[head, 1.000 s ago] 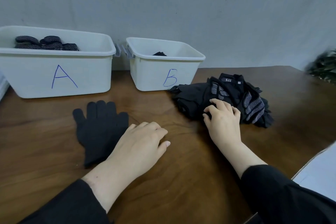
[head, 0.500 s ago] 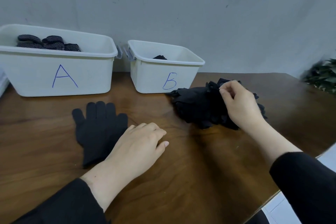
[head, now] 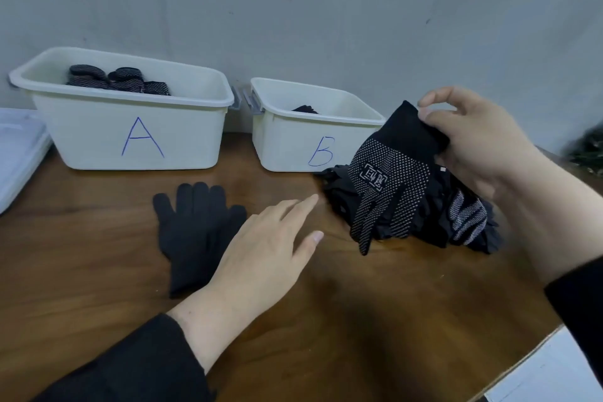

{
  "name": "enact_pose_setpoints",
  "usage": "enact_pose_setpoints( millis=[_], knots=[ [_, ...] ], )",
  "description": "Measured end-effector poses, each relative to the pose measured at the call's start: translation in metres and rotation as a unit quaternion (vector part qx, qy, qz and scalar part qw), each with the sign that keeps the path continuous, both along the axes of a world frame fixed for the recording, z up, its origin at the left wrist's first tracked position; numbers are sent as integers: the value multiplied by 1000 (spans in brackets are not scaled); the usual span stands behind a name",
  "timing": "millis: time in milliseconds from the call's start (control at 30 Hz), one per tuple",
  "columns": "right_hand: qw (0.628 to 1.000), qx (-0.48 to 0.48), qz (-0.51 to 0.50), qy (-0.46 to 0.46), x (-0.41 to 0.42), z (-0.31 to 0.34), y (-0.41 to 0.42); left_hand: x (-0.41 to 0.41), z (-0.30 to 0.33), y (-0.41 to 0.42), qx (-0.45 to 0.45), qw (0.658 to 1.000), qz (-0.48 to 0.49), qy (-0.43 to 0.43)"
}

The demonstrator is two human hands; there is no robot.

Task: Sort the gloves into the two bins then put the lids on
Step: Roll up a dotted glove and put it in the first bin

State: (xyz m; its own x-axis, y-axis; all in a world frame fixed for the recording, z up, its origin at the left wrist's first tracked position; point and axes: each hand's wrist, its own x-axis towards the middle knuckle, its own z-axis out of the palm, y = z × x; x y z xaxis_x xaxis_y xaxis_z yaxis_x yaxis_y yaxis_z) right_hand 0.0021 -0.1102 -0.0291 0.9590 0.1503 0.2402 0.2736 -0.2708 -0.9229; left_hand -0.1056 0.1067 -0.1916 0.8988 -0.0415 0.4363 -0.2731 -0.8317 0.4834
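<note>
Counting the things in view, two white bins are found at the back of the surface (head: 359,320): bin A (head: 130,137) on the left and the smaller bin B (head: 293,147) to its right, both without lids. Dotted gloves (head: 120,81) are seen in bin A (their number cannot be told), and a dark scrap (head: 305,109) shows in bin B. One plain black glove (head: 192,232) is laid flat, fingers pointing away toward bin A, its long axis running near to far. One dotted glove (head: 388,183) is pinched at the cuff by the right hand (head: 479,147) and hung cuff up, fingers pointing down and slightly left, over a heap of black gloves (head: 456,222) beside bin B. The left hand (head: 267,248) is held with relaxed, straight fingers, grasping nothing, just beside the plain glove. White flat pieces (head: 16,153) are stacked at the far left. The surface is dark brown wood; a grey wall (head: 326,10) is seen behind, and blurred foliage (head: 587,150) at the right edge.
</note>
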Motion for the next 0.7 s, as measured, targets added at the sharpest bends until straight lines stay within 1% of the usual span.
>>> enact_pose_setpoints(
  millis=[167,233,333,433,500,633,700],
  knots=[
    [994,2,69,85,-15,-2,20,-4,3,0,-79,996,-29,19],
    [992,-4,85,98,-20,-3,26,-5,2,1,-107,993,-31,28],
    [991,-32,96,92,-26,-7,35,-5,3,3,-113,993,-28,26],
    [988,-107,102,38,-35,-11,47,-7,4,2,-108,994,-22,14],
    [982,-168,88,-3,-40,-13,54,-8,3,-1,-135,991,-27,4],
    [944,-309,71,-90,-44,-15,69,-5,0,-2,-245,969,-15,5],
    [920,-356,48,-154,-42,-15,71,-3,2,1,-334,943,-4,6]
  ],
)
